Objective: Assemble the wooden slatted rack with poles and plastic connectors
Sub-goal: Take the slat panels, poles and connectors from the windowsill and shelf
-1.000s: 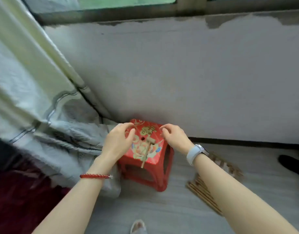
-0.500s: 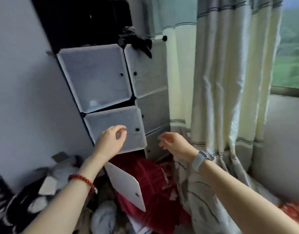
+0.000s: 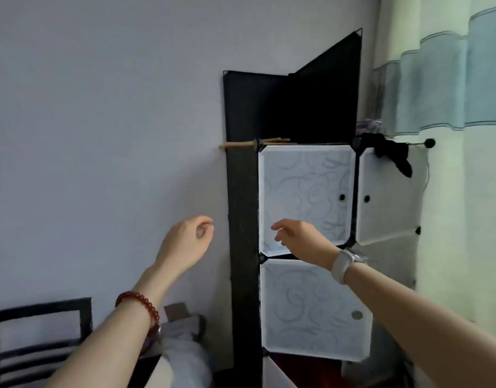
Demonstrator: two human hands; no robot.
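Wooden poles (image 3: 241,144) lie on top of a black-framed cube cabinet (image 3: 242,219), their ends sticking out to the left past its corner. My left hand (image 3: 189,243), with a red bead bracelet on the wrist, is raised before the wall left of the cabinet, fingers curled loosely, holding nothing. In front of the upper white cabinet door (image 3: 305,191) my right hand (image 3: 300,238), wearing a white watch, is raised with fingers apart and empty. Both hands are well below the poles.
Black panels (image 3: 297,107) stand above the cabinet. A dark cloth (image 3: 392,152) hangs on its top right corner. A curtain (image 3: 451,135) hangs at the right. A black frame (image 3: 39,331) and a grey bundle (image 3: 185,354) sit at lower left.
My view has swung from the red stool on the floor, left and up to the cube cabinet. Both hands left the stool and rose in front of the cabinet, empty.
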